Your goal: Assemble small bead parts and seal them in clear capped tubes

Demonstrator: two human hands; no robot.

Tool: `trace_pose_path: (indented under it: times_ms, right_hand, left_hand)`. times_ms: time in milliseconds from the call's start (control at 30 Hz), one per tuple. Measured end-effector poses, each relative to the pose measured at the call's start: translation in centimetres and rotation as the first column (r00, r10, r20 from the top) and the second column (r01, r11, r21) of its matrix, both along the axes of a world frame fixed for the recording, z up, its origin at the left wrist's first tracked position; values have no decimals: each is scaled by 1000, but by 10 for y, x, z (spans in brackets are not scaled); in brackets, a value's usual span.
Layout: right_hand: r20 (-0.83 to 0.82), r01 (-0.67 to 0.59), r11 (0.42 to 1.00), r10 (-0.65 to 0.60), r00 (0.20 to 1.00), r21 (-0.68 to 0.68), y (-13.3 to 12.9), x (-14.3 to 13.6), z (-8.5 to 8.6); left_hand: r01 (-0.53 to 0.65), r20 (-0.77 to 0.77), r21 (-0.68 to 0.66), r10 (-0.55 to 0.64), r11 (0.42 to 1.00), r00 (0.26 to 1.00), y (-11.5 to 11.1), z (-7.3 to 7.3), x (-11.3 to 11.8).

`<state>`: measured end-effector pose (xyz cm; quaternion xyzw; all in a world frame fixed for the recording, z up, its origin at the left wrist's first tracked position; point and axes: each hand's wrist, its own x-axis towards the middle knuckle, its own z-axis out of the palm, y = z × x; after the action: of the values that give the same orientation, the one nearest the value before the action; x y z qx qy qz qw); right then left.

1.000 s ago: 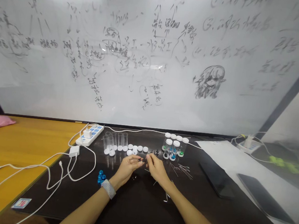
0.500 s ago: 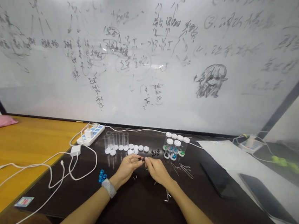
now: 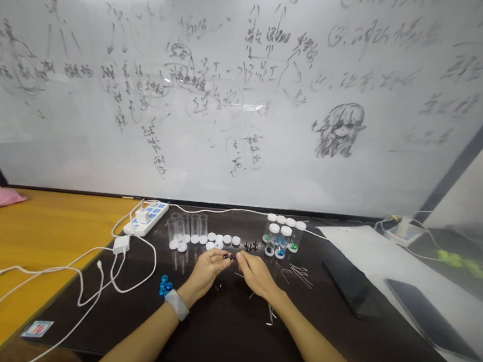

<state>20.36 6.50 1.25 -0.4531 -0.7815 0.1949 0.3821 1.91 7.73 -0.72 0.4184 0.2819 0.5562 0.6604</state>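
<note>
Over the middle of the dark table, my left hand (image 3: 206, 271) pinches a small black part (image 3: 228, 257) between thumb and fingers. My right hand (image 3: 256, 273) is closed at the part's right side, its thumb and forefinger pressed together there. What exactly the part is, I cannot make out. Just beyond my right hand stand similar black pieces (image 3: 251, 246). Several white caps (image 3: 227, 239) lie behind my left hand. A cluster of blue pieces (image 3: 165, 286) sits beside my left wrist. Thin metal wires (image 3: 301, 275) lie to the right of my right hand.
Clear tubes on white caps (image 3: 195, 228) stand at back left. Capped tubes with coloured pieces (image 3: 285, 242) stand at back right. A white power strip (image 3: 149, 217) and cables (image 3: 83, 268) lie left. A black phone (image 3: 353, 291) and a grey device (image 3: 428, 318) lie right.
My right hand has shifted slightly to the right, away from my left hand. My left hand keeps its pinch on the small black part.
</note>
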Motion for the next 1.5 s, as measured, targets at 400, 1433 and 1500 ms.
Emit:
trace_pose_path:
  times_ms: [400,1433,1500]
  right_hand:
    - [21,-20,988,17,1000,150,1,4,0]
    - [28,-92,987,89,996,133,1,7,3]
    - [37,-80,985,76,996,151,0,6,3]
  left_hand:
    - [-25,11,11,24,1000,1000,1,0,-2]
    - [-36,-14,21,36,999,999,-2,8,0]
    - [-34,-17,19,34,999,999,-2,9,0]
